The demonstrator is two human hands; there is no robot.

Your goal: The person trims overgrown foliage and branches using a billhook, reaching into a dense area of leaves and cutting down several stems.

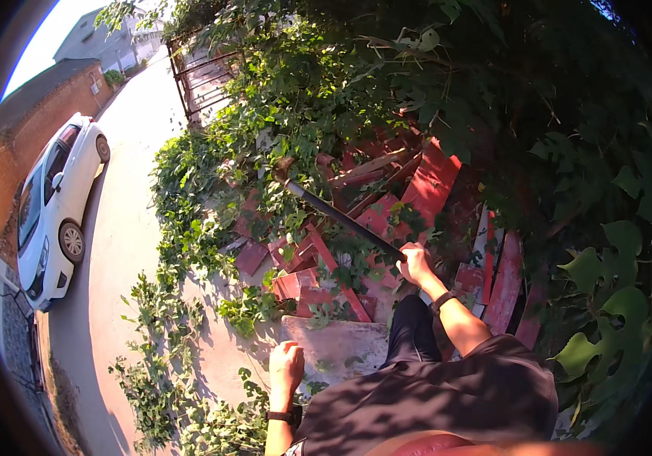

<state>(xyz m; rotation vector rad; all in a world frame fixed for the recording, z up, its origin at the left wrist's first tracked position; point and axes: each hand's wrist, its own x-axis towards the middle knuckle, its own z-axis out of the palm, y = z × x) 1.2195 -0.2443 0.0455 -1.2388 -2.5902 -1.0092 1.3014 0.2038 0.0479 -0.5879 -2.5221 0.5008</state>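
Observation:
My right hand (415, 264) is wrapped round the near end of a long, dark-handled tool (345, 222). The handle slants up and to the left, ending in a small brownish head among green leaves; the head's exact shape is hard to make out. My left hand (286, 366) is curled into a fist at the lower middle, with nothing seen sticking out of it. Just beyond that fist lies a worn, pale reddish board (333, 342). Past it, under the tool, is a heap of broken red boards (314, 281), partly covered by leafy vines (257, 137).
Dense, shaded foliage (599, 304) hangs at the right. A rusty metal frame (185, 80) stands at the far edge of the vines. Along the left runs a paved lane (128, 228) with a parked white car (60, 205) beside a brick wall (48, 99). Cut-looking greenery (151, 357) trails across the ground.

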